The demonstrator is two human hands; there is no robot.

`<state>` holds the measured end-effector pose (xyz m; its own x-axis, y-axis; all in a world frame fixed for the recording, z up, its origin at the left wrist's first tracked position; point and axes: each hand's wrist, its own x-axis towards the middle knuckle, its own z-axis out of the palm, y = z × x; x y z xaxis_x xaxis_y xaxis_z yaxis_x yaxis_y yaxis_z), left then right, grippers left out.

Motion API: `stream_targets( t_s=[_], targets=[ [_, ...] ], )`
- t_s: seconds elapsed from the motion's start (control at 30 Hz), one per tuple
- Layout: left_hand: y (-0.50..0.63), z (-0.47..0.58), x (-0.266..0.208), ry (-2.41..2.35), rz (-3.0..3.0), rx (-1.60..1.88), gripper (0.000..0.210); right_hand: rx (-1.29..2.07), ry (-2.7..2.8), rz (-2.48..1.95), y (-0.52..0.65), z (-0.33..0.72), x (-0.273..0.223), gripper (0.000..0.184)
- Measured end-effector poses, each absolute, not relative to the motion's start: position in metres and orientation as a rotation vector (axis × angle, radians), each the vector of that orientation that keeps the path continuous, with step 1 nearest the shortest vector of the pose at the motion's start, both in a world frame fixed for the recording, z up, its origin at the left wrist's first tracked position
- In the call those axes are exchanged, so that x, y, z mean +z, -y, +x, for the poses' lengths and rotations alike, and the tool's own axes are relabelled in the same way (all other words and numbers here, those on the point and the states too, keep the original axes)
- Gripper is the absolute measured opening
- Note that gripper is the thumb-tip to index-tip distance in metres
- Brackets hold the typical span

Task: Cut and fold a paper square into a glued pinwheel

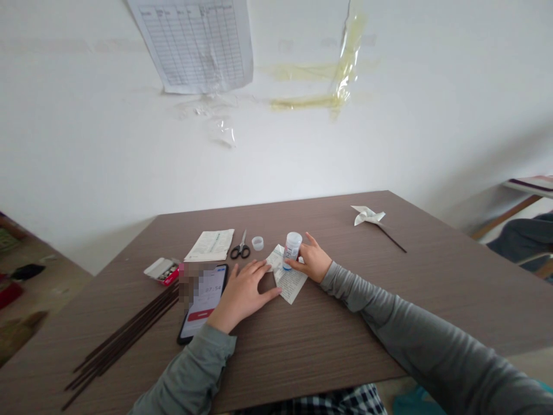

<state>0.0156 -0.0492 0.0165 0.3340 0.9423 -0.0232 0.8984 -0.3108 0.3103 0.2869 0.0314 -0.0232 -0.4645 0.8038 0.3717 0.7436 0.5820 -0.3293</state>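
My right hand (315,257) is closed around a small white plastic bottle (293,245) with a printed label and blue near its lower end. The bottle is over a partly folded piece of printed paper (290,286); whether it touches the paper I cannot tell. My left hand (247,291) is flat and open, fingers apart, its fingertips on the paper's left side. Behind the hands are a translucent cap (258,243) and black-handled scissors (241,249). Left of my left hand lies a phone (205,305) with a lit screen.
A stack of printed paper (210,245) lies behind the phone. An opened small red and white box (163,271) sits beside thin brown sticks (125,331) at the left. A paper pinwheel (367,216) on a stick lies at the back right. A white wall (302,167) rises behind the table.
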Motion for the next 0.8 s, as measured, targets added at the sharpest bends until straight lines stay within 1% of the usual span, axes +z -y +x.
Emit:
stream_targets(
  t_s=[0.13, 0.3, 0.5, 0.8],
  targets=[
    [0.0493, 0.0130, 0.0191, -1.650, 2.333, 0.209, 0.067, 0.137, 2.327, -1.235, -0.0302, 0.2846, -0.0239, 0.028],
    [0.0507, 0.0129, 0.0204, -1.658, 2.335, 0.209, 0.069, 0.142, 2.341, -1.232, -0.0306, 0.2838, -0.0250, 0.026],
    [0.0505, 0.0130, 0.0191, -1.650, 2.340, 0.237, 0.067, 0.116, 2.348, -1.231, -0.0295, 0.2832, -0.0244, 0.020],
    [0.0518, 0.0141, 0.0229, -1.654, 2.331, 0.211, 0.068, 0.154, 2.369, -1.274, -0.0277, 0.2821, -0.0201, 0.021]
  ],
)
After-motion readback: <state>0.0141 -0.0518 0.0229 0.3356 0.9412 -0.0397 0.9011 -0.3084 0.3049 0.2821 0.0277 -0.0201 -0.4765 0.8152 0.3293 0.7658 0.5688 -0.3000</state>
